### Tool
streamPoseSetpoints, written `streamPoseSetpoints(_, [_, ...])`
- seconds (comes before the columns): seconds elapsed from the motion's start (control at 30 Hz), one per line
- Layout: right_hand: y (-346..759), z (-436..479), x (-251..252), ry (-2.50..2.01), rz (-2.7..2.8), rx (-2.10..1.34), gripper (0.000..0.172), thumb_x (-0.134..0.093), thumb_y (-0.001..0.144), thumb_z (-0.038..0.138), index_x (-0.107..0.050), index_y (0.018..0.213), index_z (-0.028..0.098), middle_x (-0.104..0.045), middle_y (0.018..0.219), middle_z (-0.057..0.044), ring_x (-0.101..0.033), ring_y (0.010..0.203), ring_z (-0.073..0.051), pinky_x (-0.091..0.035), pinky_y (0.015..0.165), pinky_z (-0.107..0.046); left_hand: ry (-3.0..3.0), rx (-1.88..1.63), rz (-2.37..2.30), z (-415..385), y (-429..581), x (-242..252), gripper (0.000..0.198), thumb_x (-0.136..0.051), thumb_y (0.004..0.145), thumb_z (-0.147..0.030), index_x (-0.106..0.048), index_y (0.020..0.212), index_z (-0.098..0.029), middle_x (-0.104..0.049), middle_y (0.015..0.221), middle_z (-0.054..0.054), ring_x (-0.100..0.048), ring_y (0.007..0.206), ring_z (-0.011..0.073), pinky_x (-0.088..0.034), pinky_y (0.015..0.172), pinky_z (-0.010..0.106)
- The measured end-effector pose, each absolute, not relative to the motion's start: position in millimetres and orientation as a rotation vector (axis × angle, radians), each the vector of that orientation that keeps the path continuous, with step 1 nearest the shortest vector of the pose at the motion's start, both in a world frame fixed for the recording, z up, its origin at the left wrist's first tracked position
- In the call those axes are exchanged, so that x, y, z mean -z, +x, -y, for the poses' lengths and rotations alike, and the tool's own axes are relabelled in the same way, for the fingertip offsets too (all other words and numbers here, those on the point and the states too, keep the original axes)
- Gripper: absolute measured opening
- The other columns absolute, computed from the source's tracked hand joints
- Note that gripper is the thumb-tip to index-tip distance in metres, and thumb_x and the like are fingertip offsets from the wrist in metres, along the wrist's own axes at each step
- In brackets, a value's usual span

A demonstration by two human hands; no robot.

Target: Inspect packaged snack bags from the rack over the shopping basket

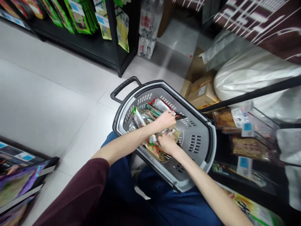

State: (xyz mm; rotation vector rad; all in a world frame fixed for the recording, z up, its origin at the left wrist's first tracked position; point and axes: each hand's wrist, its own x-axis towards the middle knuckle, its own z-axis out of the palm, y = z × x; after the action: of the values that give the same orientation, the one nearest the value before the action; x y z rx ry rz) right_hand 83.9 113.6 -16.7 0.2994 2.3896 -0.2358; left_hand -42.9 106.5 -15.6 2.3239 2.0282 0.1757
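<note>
A grey shopping basket [199, 138] with a black rim and handle stands on the floor in front of my knees. It holds several snack packets [143, 117]. My left hand [166, 119] reaches into the basket, fingers curled on a packet near the far side. My right hand [166, 142] is lower in the basket, fingers closed among the packets; what it grips is hidden.
Black shelves with green and yellow packets [80, 15] stand at the back left. Cardboard boxes [199, 91] and white sacks [249, 72] lie at the right. A shelf with packaged goods [244, 125] runs along the right. Another rack [18, 175] is at the lower left.
</note>
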Motion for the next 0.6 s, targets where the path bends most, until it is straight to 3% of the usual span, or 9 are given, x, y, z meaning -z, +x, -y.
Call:
streamPoseSetpoints(0.2, [103.9, -129.3, 47.6, 0.323, -2.515, 0.682, 0.025, -0.059, 0.093, 0.038, -0.069, 0.094, 0.015, -0.073, 0.084, -0.01, -0.067, 0.087, -0.025, -0.048, 0.08, -0.03, 2.377, -0.239, -1.987, -107.4, -32.8, 16.3, 0.022, -0.055, 0.091, -0.009, -0.074, 0.1, -0.015, -0.072, 0.107, 0.01, -0.056, 0.116, 0.0299, -0.042, 0.091, 0.041])
streamPoseSetpoints(0.3, [97.8, -127.7, 56.2, 0.278, -2.566, 0.807, 0.014, -0.062, 0.087, 0.025, -0.069, 0.093, 0.014, -0.074, 0.095, -0.012, -0.066, 0.093, -0.027, -0.049, 0.085, -0.034, 2.356, -0.205, -1.958, -106.3, -31.9, 14.8, 0.025, -0.052, 0.092, -0.009, -0.074, 0.101, -0.017, -0.072, 0.108, 0.01, -0.055, 0.117, 0.0293, -0.042, 0.091, 0.04])
streamPoseSetpoints(0.43, [88.7, -124.2, 61.8, 0.227, -2.604, 0.866, 0.028, -0.057, 0.082, 0.014, -0.066, 0.108, 0.01, -0.068, 0.121, -0.019, -0.062, 0.113, -0.031, -0.047, 0.098, -0.04, 2.36, -0.14, -1.901, -102.1, -36.7, 10.3, 0.03, -0.045, 0.096, -0.01, -0.073, 0.104, -0.016, -0.071, 0.109, 0.011, -0.055, 0.12, 0.0279, -0.043, 0.089, 0.038])
streamPoseSetpoints(0.6, [90.3, -133.4, 40.1, 0.204, -2.594, 0.887, 0.018, -0.057, 0.085, 0.025, -0.068, 0.095, 0.016, -0.072, 0.102, -0.012, -0.064, 0.103, -0.029, -0.049, 0.095, -0.04, 2.277, -0.115, -1.879, -100.1, -37.1, -7.8, 0.033, -0.043, 0.095, -0.004, -0.071, 0.111, -0.01, -0.068, 0.103, 0.015, -0.063, 0.106, 0.0272, -0.045, 0.086, 0.037])
